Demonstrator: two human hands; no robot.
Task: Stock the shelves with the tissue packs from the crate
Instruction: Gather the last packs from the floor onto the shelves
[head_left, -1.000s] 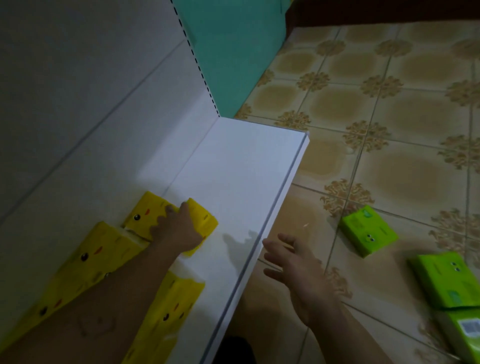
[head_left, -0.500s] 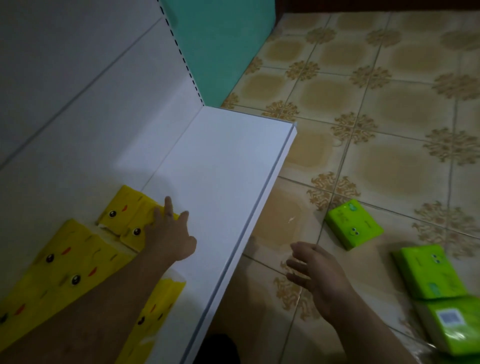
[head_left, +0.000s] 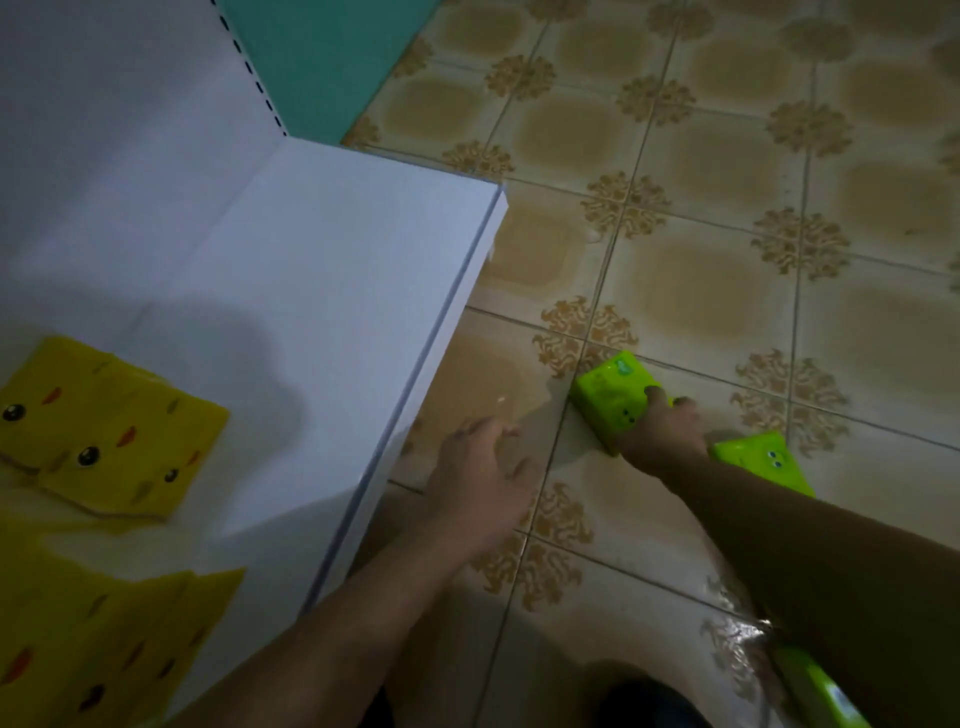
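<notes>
A green tissue pack (head_left: 608, 395) lies on the tiled floor, and my right hand (head_left: 662, 428) grips its near end with the thumb on top. A second green pack (head_left: 763, 462) lies just behind that hand, partly hidden by my forearm. My left hand (head_left: 478, 480) hovers over the floor beside the shelf edge, fingers relaxed and holding nothing. Yellow tissue packs (head_left: 109, 431) with cartoon faces lie on the white shelf (head_left: 322, 322) at the left, and more yellow packs (head_left: 104, 639) sit nearer to me.
Another green pack (head_left: 818, 691) in clear wrap lies at the bottom right under my arm. The shelf's back panel (head_left: 104, 130) rises at the left, with a teal wall (head_left: 322, 57) beyond it. Patterned floor tiles (head_left: 727, 208) spread to the right.
My left hand has left the yellow packs and moved off the shelf over the floor. My right hand has reached forward and taken hold of the green pack.
</notes>
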